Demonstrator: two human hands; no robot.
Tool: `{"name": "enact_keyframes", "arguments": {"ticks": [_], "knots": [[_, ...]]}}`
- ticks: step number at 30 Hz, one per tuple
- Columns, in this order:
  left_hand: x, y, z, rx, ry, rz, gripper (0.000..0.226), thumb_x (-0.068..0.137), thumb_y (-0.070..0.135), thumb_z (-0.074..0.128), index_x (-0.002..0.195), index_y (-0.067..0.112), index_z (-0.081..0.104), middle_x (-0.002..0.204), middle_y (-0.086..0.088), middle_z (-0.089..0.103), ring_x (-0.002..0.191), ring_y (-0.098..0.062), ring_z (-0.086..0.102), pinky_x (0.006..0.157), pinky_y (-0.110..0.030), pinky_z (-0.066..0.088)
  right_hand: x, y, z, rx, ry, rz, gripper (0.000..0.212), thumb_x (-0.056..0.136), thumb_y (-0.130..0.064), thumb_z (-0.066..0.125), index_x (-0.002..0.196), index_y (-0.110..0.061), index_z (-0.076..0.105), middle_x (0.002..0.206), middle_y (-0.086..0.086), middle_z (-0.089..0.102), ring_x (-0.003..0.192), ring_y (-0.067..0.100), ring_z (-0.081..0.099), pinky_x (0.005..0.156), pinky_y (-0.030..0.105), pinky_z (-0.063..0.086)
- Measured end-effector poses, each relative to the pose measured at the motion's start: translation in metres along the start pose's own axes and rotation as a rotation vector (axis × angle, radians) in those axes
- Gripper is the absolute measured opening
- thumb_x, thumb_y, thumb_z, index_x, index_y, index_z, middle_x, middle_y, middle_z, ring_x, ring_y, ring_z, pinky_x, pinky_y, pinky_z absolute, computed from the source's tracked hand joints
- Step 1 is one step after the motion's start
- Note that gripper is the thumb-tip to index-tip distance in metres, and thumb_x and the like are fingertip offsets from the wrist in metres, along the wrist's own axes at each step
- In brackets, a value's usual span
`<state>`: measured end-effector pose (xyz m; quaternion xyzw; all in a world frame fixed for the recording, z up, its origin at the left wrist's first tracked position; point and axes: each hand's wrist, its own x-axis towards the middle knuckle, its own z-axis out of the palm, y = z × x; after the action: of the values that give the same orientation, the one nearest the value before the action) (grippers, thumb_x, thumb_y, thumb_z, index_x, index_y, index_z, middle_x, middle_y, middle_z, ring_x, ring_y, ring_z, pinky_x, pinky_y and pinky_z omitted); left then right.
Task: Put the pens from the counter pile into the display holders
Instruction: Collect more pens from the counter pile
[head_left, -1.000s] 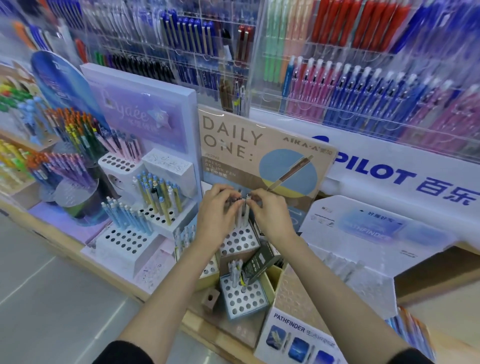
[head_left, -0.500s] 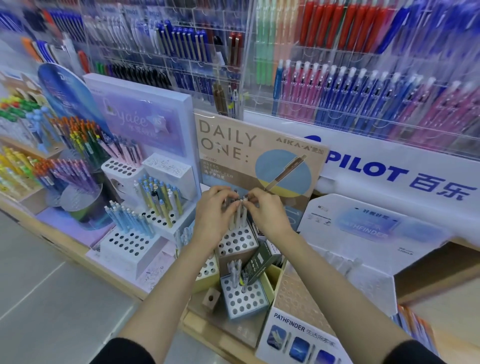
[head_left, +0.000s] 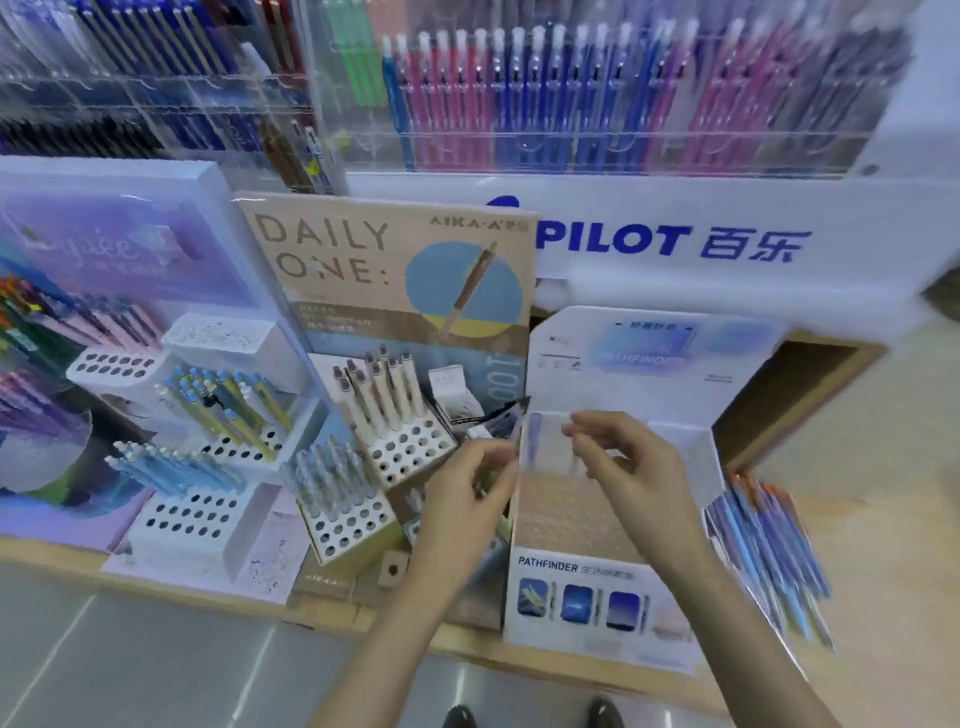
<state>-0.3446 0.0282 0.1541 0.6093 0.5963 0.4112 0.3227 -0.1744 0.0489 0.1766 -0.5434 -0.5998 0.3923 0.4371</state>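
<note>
- Your right hand (head_left: 623, 462) is hovering over the back part of the white cardboard PATHFINDER display holder with the beige hole-punched top (head_left: 571, 519). Fingers are loosely bent and I'm not seeing anything pinched in them, so it's reading as empty.
- Your left hand (head_left: 467, 493) is hanging at that holder's left wall with the fingers curled in. Whether it's gripping a pen or nothing, I honestly can't tell, it's too blurry.
- The loose pile of blue and purple pens (head_left: 769, 551) is lying toward the right end of the pale wooden counter (head_left: 872, 571), just beside the holder's right wall and running down to the front edge. Neither hand is touching it.
- My guess is you're sitting between pens right now, with most of those holes waiting to be filled.
- So you're probably going right-hand to the pile. Try lifting one pen off the top rather than digging, or the rest will be rolling off the front edge.
- Pinch it high on the barrel, tip down and upright over the hole, and fill from the back row forward so you're not reaching over standing pens.
- That holder looks like light card sitting right at the counter's front edge, so your left hand could be steadying its wall.
- Keep your left wrist off the cream pens in the tan DAILY ONE holder (head_left: 410, 447) just to its left.
</note>
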Motion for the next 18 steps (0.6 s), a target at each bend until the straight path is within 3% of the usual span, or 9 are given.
{"name": "enact_keyframes", "arguments": {"ticks": [5,9,12,14,16,18], "knots": [[-0.032,0.003,0.092,0.019,-0.286,0.009,0.017,0.092,0.006,0.058,0.106,0.012,0.065,0.102,0.005,0.061,0.094,0.005,0.055,0.081,-0.005,0.038,-0.08,0.078,-0.091,-0.043,0.309,0.254,0.015,0.089,-0.007,0.063,0.089,-0.02,0.072,0.088,-0.015,0.071,0.082,-0.003,0.063,0.068,0.006,0.044],[-0.043,0.017,0.172,-0.064,-0.49,-0.033,0.017,0.093,0.007,0.058,0.109,0.01,0.066,0.105,-0.003,0.064,0.099,-0.013,0.059,0.083,-0.012,0.042,-0.112,0.149,-0.153,-0.11,0.439,0.456,0.012,0.088,-0.003,0.063,0.09,-0.014,0.069,0.088,-0.001,0.071,0.086,0.021,0.065,0.071,0.019,0.047],[-0.041,0.021,0.234,-0.116,-0.609,-0.194,0.03,0.093,0.01,0.059,0.123,0.008,0.058,0.122,-0.003,0.057,0.117,-0.017,0.054,0.095,-0.023,0.042,-0.114,0.198,-0.194,-0.194,0.415,0.626,0.023,0.089,-0.012,0.064,0.111,-0.009,0.063,0.111,0.008,0.066,0.104,0.027,0.06,0.083,0.031,0.045],[-0.04,0.019,0.268,-0.096,-0.624,-0.291,0.043,0.093,0.018,0.06,0.134,0.01,0.047,0.129,0.002,0.045,0.122,-0.008,0.043,0.097,-0.019,0.036,-0.111,0.222,-0.215,-0.239,0.341,0.702,0.039,0.089,-0.018,0.065,0.125,-0.006,0.055,0.127,0.011,0.059,0.112,0.028,0.055,0.085,0.031,0.042],[-0.038,0.016,0.296,-0.093,-0.558,-0.356,0.049,0.093,0.019,0.06,0.138,0.011,0.04,0.129,0.005,0.037,0.118,-0.005,0.037,0.092,-0.012,0.031,-0.103,0.239,-0.228,-0.291,0.222,0.724,0.049,0.09,-0.021,0.065,0.133,-0.003,0.049,0.134,0.014,0.052,0.12,0.03,0.051,0.092,0.033,0.042],[-0.037,0.007,0.318,-0.017,-0.434,-0.374,0.048,0.091,0.013,0.062,0.135,0.006,0.042,0.133,-0.005,0.041,0.123,-0.016,0.042,0.099,-0.02,0.034,-0.093,0.252,-0.232,-0.359,0.109,0.7,0.054,0.088,-0.023,0.067,0.133,0.0,0.046,0.133,0.017,0.05,0.121,0.031,0.049,0.097,0.036,0.041]]}}
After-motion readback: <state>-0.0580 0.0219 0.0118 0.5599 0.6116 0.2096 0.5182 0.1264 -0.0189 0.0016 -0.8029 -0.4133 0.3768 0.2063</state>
